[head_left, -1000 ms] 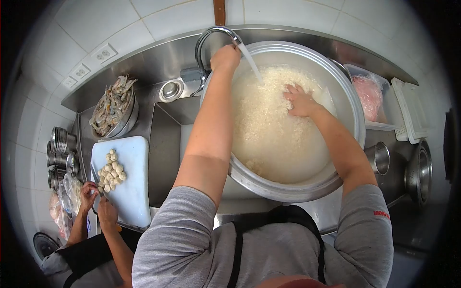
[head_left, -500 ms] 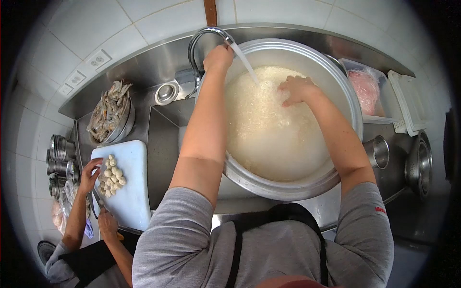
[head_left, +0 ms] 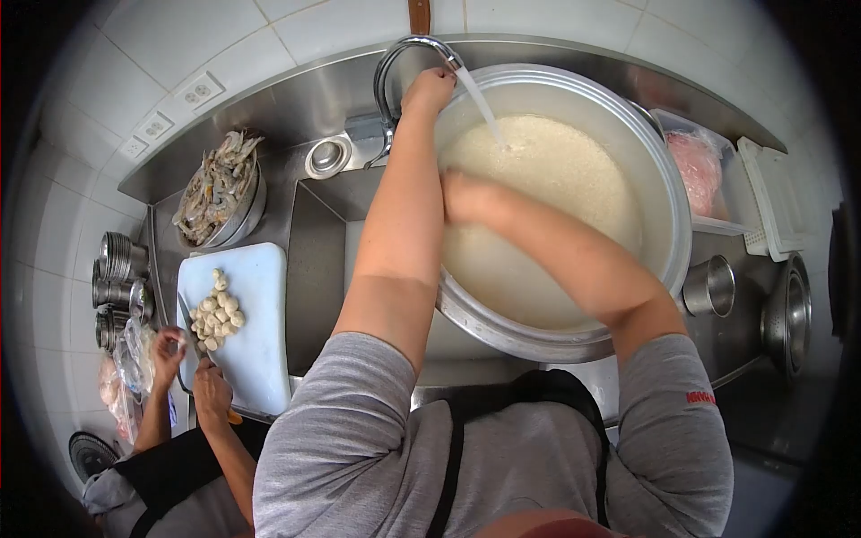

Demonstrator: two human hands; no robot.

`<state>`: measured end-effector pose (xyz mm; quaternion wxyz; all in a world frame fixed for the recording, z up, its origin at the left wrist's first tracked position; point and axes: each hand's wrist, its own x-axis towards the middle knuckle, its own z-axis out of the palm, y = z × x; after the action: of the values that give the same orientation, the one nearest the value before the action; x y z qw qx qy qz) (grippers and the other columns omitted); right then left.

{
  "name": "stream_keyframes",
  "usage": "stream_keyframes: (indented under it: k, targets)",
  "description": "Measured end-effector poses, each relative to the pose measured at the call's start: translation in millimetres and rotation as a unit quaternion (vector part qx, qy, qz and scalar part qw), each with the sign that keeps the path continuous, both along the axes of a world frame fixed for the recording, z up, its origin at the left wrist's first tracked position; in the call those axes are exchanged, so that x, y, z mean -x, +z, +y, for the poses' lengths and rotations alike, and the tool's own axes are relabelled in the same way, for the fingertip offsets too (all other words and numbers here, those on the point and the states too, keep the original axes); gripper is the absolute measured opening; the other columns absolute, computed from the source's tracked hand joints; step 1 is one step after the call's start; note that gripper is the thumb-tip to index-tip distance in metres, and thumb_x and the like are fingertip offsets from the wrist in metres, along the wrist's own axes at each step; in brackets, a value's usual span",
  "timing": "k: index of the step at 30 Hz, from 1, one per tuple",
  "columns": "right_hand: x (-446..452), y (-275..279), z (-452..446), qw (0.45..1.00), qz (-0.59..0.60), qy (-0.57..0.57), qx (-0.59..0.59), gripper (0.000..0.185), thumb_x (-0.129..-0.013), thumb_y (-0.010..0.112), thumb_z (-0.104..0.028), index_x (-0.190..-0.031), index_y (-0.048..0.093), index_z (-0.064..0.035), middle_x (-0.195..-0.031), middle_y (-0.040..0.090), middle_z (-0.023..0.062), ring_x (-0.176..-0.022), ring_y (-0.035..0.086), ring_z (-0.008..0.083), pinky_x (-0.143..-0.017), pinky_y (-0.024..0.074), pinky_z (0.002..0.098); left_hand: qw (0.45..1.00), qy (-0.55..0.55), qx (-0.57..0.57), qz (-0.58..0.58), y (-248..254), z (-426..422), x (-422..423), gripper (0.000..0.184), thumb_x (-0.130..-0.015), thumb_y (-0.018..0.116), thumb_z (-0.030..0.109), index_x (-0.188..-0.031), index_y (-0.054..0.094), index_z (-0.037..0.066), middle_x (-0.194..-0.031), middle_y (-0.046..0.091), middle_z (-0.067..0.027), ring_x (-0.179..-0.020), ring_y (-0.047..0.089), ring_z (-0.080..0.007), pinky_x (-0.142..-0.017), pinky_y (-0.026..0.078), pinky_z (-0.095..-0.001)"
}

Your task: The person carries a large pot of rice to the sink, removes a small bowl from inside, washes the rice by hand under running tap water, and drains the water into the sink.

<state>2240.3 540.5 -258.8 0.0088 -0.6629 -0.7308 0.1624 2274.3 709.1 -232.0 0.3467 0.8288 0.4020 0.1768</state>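
Note:
A large metal pot holds pale rice in cloudy water. From the curved faucet a stream of water runs into it. My left hand is closed on the pot's far left rim, close by the faucet. Inside the pot, my right hand is at the left side by the water's surface. It is smeared by motion and partly hidden behind my left forearm, so its fingers do not show clearly.
At left, a co-worker's hands hold a knife by a white cutting board with pale round pieces. A bowl of shrimp stands behind. Right of the pot are a tub with wrapped pink meat and a metal cup.
My right hand has swept left through the pot, from the rice at right to the left side. My left hand stays on the rim. The view has shifted slightly.

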Motion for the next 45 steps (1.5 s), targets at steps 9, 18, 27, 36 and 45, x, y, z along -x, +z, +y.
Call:
stream_keyframes:
  k: [9,18,27,36,45]
  targets:
    - [-24.6,48.9,-180.8,0.964,-0.069,0.185,0.176,0.041,-0.074,0.058,-0.015,-0.115,0.054,-0.0166,-0.127,0.045,0.0069,-0.121,0.038,0.0244,-0.099,0.0181,0.0617,0.998,0.037,-0.031,0.048,23.0,-27.9,13.2,0.035,-0.084,0.044,0.038,-0.111,0.058,0.021,-0.113,0.058,-0.0058,-0.106,0.053,-0.0265,-0.089,0.041,-0.0384]
    - [-96.5,-6.9,-116.3,0.985,-0.111,0.004,0.134,0.059,-0.057,0.073,-0.018,-0.113,0.055,-0.0169,-0.131,0.039,0.0067,-0.123,0.033,0.0268,-0.093,0.0164,0.0694,0.995,0.045,-0.061,0.069,31.3,-40.6,18.6,0.035,-0.086,0.04,0.038,-0.112,0.058,0.022,-0.11,0.059,-0.0057,-0.103,0.055,-0.0262,-0.086,0.042,-0.0394]
    - [-148.5,18.5,-89.5,0.975,0.192,-0.099,0.059,0.045,-0.067,0.069,-0.022,-0.108,0.057,-0.0092,-0.118,0.051,0.0093,-0.106,0.048,0.0279,-0.09,0.0383,0.0372,0.981,0.033,-0.138,0.135,31.7,-49.4,16.4,0.043,-0.084,0.04,0.047,-0.11,0.059,0.019,-0.105,0.061,-0.0081,-0.1,0.057,-0.0258,-0.084,0.043,-0.0397]
    - [-164.1,18.6,-111.1,0.933,0.018,-0.335,0.135,0.103,-0.058,0.07,-0.056,-0.138,0.021,-0.0145,-0.139,0.016,0.0226,-0.127,0.026,0.0348,-0.102,0.027,0.0398,0.98,0.034,-0.145,0.129,27.9,-47.6,13.9,0.049,-0.083,0.039,0.055,-0.111,0.059,0.021,-0.105,0.062,-0.0076,-0.1,0.057,-0.0256,-0.083,0.043,-0.0389]
    - [-120.9,11.4,-95.5,0.959,0.127,-0.199,0.156,0.103,-0.054,0.077,-0.036,-0.138,0.022,-0.0117,-0.141,0.007,0.0257,-0.128,0.024,0.0366,-0.103,0.0248,0.0374,0.983,0.023,-0.129,0.128,30.5,-49.5,14.1,0.052,-0.083,0.04,0.057,-0.111,0.059,0.017,-0.109,0.059,-0.013,-0.104,0.054,-0.0293,-0.086,0.042,-0.0391]
